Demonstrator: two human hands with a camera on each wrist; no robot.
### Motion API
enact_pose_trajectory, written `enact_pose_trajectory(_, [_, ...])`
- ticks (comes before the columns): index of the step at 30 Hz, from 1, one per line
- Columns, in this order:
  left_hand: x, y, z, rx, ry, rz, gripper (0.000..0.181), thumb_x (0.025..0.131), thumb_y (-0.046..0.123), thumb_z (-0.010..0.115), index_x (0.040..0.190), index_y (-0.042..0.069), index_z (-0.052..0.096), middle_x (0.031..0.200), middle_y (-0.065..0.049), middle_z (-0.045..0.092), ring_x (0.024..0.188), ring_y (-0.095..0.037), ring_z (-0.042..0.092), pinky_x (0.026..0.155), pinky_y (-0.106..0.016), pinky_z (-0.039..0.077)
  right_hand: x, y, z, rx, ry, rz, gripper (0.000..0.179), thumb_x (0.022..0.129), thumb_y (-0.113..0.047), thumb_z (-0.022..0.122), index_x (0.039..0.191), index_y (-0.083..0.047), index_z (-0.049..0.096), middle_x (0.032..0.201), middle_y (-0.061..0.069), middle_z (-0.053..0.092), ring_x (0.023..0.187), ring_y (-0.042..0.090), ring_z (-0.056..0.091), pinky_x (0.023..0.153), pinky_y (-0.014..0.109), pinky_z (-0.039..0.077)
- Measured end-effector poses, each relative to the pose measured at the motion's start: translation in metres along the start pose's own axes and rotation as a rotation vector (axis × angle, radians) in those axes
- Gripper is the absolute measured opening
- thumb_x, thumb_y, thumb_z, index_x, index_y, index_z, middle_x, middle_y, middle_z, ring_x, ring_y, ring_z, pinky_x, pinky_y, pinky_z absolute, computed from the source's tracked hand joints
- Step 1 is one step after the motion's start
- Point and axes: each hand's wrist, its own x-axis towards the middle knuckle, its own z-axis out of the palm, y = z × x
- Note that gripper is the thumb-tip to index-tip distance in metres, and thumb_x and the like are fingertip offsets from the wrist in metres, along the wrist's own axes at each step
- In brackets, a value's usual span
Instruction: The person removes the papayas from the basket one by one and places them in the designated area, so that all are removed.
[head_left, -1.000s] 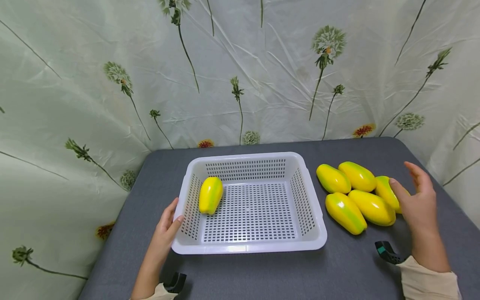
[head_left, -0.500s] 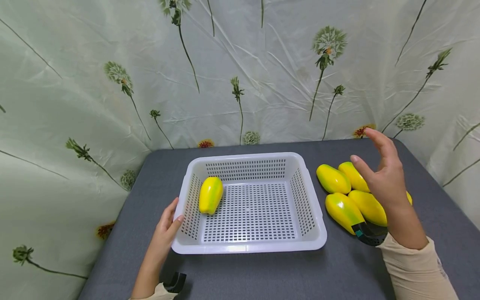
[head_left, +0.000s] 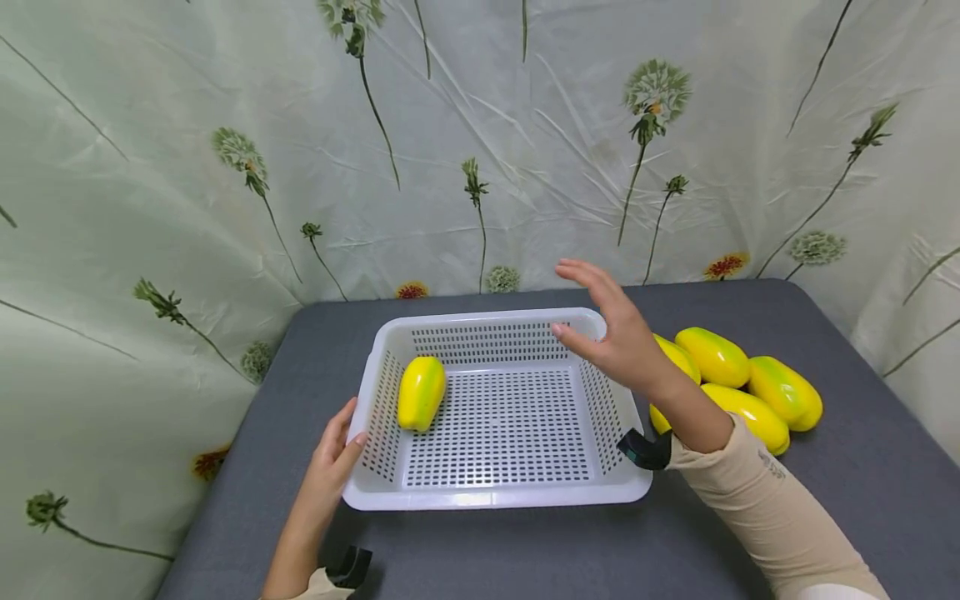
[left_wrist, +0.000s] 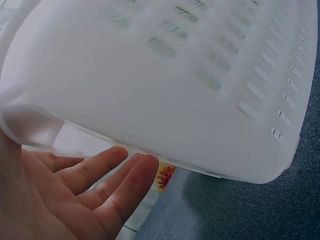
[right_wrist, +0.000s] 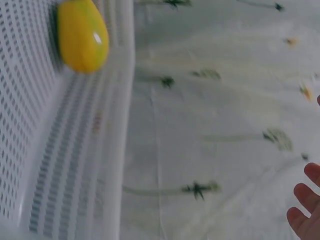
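A pale plastic basket (head_left: pixel 491 498) with slotted sides stands on the grey table, and one yellow-green papaya (head_left: pixel 422 393) lies inside at its left. My left hand (head_left: pixel 333 446) holds the basket's left rim, thumb over the edge and fingers along the outer wall. In the left wrist view those fingers (left_wrist: pixel 132 185) lie against the underside of the rim. Above the basket's back right corner is my right hand (head_left: pixel 618 337), fingers spread and holding nothing. The right wrist view shows the papaya (right_wrist: pixel 82 37) in the basket and a few fingertips (right_wrist: pixel 306 197) at the edge.
Several more papayas (head_left: pixel 783 392) lie clustered on the grey table (head_left: pixel 525 554) to the right of the basket, partly hidden by my right forearm. A flower-printed cloth (head_left: pixel 555 167) hangs behind the table.
My right hand has moved left from over the papaya cluster to above the basket's back right corner. The left hand, basket and papayas stay put.
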Motion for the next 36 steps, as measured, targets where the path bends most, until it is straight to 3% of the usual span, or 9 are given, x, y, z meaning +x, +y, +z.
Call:
enact_pose_trajectory(6, [0.001,0.000,0.000,0.011,0.004,0.009,0.057,0.095,0.014,0.045,0.142,0.005,0.014,0.135,-0.024,0.034,0.107,-0.036,0.047,0.075,-0.043,0.048,0.016,-0.003,0.038,0.025,-0.187,-0.007,0.063,0.083,-0.019,0.066,0.136,-0.010,0.034,0.141,0.004,0.029,0.129,0.019,0.022,0.100,0.046,0.025])
enact_pose_trajectory(18, [0.000,-0.002,0.000,0.003,0.012,-0.004,0.057,0.095,0.015,0.045,0.143,0.008,0.015,0.137,-0.023,0.032,0.108,-0.040,0.045,0.075,-0.051,0.046,0.033,0.016,0.124,0.106,-0.527,0.160,0.068,0.081,-0.034,0.066,0.138,-0.016,0.033,0.140,-0.002,0.032,0.126,0.012,0.028,0.100,0.037,0.028])
enact_pose_trajectory(31, [0.001,-0.001,0.000,0.000,0.010,-0.002,0.058,0.095,0.015,0.046,0.143,0.007,0.015,0.136,-0.024,0.033,0.109,-0.040,0.044,0.077,-0.055,0.043,0.035,0.038,0.180,0.212,-0.627,0.334,0.072,0.078,-0.026,0.071,0.137,-0.009,0.034,0.139,0.001,0.034,0.123,0.015,0.033,0.100,0.030,0.027])
enact_pose_trajectory(36, [0.001,0.000,0.000,0.009,0.007,-0.011,0.057,0.095,0.016,0.045,0.143,0.009,0.015,0.136,-0.024,0.033,0.109,-0.040,0.045,0.078,-0.053,0.044,0.035,0.038,0.192,0.161,-0.647,0.340,0.073,0.077,-0.027,0.072,0.137,-0.008,0.034,0.138,0.003,0.035,0.122,0.015,0.033,0.098,0.026,0.029])
